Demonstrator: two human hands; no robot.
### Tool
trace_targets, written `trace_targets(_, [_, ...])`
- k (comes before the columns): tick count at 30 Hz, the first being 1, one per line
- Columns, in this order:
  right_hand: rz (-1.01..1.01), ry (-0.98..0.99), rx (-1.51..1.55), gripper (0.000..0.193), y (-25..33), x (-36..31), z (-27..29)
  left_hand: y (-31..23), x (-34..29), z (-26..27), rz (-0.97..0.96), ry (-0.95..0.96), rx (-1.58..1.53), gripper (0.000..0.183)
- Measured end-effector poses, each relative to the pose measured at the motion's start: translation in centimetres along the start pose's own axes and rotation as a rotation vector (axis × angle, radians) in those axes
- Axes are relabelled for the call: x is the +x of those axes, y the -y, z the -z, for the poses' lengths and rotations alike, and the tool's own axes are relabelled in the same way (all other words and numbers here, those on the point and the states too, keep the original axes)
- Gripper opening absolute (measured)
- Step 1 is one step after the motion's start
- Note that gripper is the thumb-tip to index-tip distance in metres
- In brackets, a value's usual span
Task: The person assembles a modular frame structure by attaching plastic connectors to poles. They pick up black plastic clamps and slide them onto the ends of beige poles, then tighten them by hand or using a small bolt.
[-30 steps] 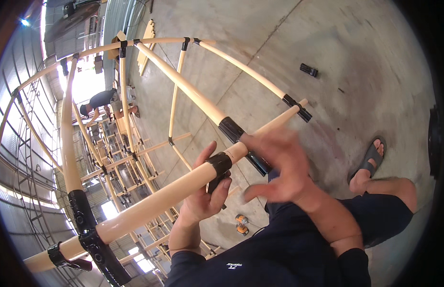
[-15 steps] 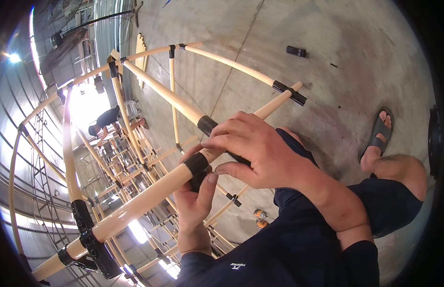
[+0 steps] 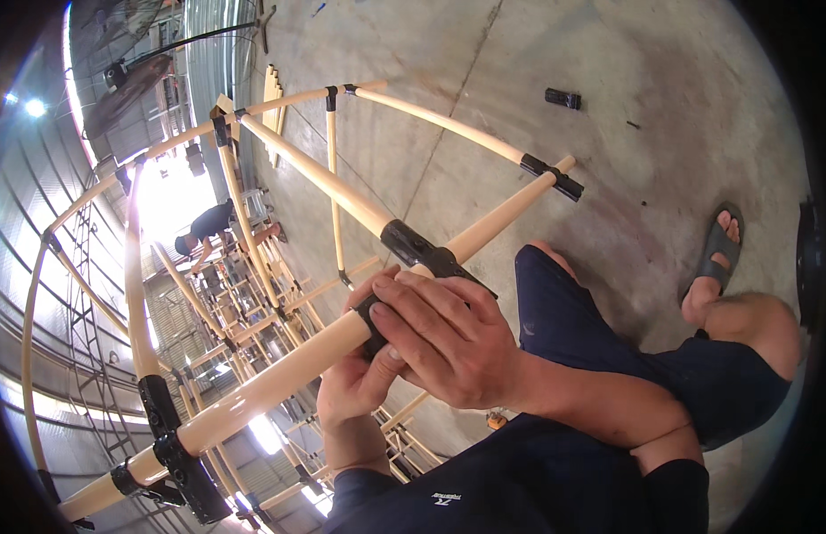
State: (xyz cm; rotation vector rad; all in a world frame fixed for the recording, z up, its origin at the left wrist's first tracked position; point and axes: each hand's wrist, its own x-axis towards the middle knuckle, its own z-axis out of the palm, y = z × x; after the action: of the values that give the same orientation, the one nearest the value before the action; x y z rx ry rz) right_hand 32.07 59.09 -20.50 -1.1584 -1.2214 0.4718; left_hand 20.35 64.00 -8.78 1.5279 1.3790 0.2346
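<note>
A long tan pipe [image 3: 271, 378] slants across in front of me as part of a pipe frame. My right hand [image 3: 449, 343] lies over a black pipe joint [image 3: 367, 313] on it, fingers pressed together and curled round. From below, my left hand [image 3: 346, 400] holds the same joint, its thumb up against it. The hands cover most of this joint. Just beyond my right hand, another black joint [image 3: 413, 245] ties a second tan pipe [image 3: 328, 187] to the long one. Nearer the left end sits a large black joint [image 3: 186, 472].
A loose black joint [image 3: 562, 98] and a small dark bolt [image 3: 633, 125] lie on the concrete floor. An orange power tool [image 3: 495, 420] shows partly below my arm. Farther off, a person [image 3: 208, 227] bends beside more pipe frames. Tan lengths [image 3: 272, 107] lie near the wall.
My right hand has slid down and left onto the joint, flattening over it, and has uncovered the joint beyond. My left hand stays beneath. The view has shifted slightly.
</note>
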Motion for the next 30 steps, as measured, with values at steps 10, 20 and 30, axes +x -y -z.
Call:
trace_targets(10, [0.022, -0.032, -0.033, 0.037, -1.2, -0.7, -0.3, 0.9, 1.3, 1.1, -0.078, 0.077, 0.257, 0.065])
trace_targets(20, [-0.106, -0.04, 0.343, 0.088, -5.4, 1.1, 2.6, 0.4, 1.0, -0.2, 0.055, -0.056, 0.263, 0.067])
trace_targets(30, [-0.119, 0.068, 0.431, 0.086, -3.3, 1.2, 2.0, 1.6, -0.3, -0.6, -0.051, -0.206, 0.025, 0.067])
